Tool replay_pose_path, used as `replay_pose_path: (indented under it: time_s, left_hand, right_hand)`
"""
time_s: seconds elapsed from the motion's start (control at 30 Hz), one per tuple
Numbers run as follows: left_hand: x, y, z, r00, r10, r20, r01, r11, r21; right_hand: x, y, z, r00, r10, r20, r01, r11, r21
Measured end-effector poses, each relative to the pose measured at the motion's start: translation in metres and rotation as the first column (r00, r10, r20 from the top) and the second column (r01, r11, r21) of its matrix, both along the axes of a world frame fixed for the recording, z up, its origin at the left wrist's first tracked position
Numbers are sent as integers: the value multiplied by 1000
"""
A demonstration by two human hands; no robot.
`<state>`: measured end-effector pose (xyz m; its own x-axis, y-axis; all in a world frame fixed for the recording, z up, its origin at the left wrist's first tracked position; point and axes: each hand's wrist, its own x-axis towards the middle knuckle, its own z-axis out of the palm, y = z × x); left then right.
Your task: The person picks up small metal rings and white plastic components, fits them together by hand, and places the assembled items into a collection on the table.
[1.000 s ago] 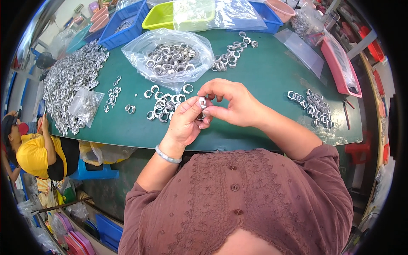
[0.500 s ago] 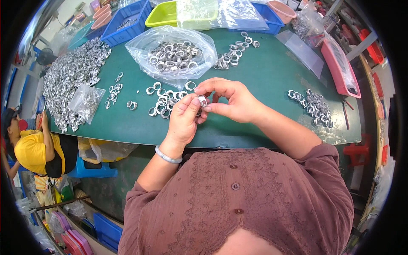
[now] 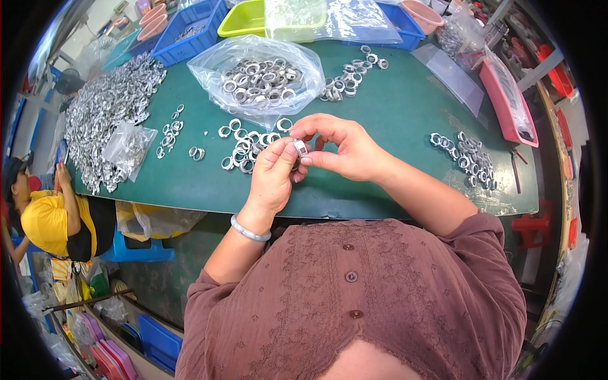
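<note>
A small silver metal ring (image 3: pixel 301 147) is pinched between the fingertips of both hands above the green table (image 3: pixel 392 114). My left hand (image 3: pixel 273 177) grips it from the left with thumb and fingers. From the right, my right hand (image 3: pixel 345 150) holds the same ring with thumb and forefinger. Just beyond the hands lies a loose cluster of silver rings (image 3: pixel 244 145). Behind that, an open clear plastic bag (image 3: pixel 259 79) holds many more rings.
A big heap of rings (image 3: pixel 104 117) and a small clear bag (image 3: pixel 126 149) lie at the left. More rings sit at right (image 3: pixel 465 158) and at the back (image 3: pixel 348 79). Blue (image 3: pixel 187 28), yellow-green (image 3: pixel 247 19) and pink (image 3: pixel 506 95) trays line the edges. A person in yellow (image 3: pixel 47 221) sits at lower left.
Both hands stay together on the ring; the fingers have shifted slightly around it. The view has moved a little.
</note>
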<state>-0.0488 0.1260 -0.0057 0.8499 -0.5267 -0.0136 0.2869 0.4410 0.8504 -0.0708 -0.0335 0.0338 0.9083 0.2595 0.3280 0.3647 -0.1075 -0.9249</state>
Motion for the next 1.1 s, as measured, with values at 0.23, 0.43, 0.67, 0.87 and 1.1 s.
replay_pose_path:
  time_s: [0.23,0.43,0.67,0.87,1.1]
  left_hand:
    - [8,22,1,969,30,-247,-43,998,-47]
    - [4,44,19,986,-39,-165,15,990,-140]
    - [-9,43,33,995,-19,-100,3,988,-157]
    - [-10,37,33,994,-55,-94,39,986,-164]
    - [-9,28,32,981,-104,-163,75,981,-179]
  right_hand:
    - [13,-7,-12,971,-203,-128,170,957,-233]
    - [29,2,-24,987,-161,-17,117,781,-614]
    - [27,12,-18,985,-121,124,171,569,-804]
    - [20,-6,-4,991,-111,80,136,741,-658]
    - [12,-33,4,987,-156,50,154,778,-609]
